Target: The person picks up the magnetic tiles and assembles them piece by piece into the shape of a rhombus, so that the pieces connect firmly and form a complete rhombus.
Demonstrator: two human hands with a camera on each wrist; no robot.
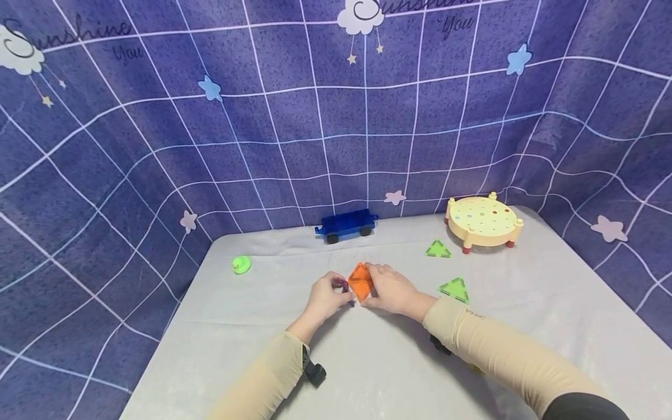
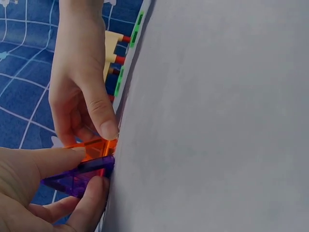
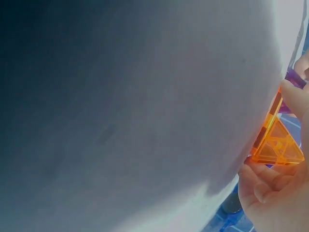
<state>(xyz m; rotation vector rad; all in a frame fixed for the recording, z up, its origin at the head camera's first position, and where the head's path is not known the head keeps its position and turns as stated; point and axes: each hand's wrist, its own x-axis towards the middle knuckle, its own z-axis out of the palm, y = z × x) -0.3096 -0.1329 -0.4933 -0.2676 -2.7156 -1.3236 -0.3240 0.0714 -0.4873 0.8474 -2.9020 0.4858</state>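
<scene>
Left hand (image 2: pixel 19 188) around purple tile (image 2: pixel 72 182)

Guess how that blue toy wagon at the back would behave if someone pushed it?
The blue toy wagon would probably roll lengthwise, since it stands on dark wheels. It seems unlikely to tip easily, being long and low. Its straight-edged, plastic-looking body suggests it would stay stiff.

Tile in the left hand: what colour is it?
Translucent purple; the tile in the left hand shows best in the left wrist view.
</scene>
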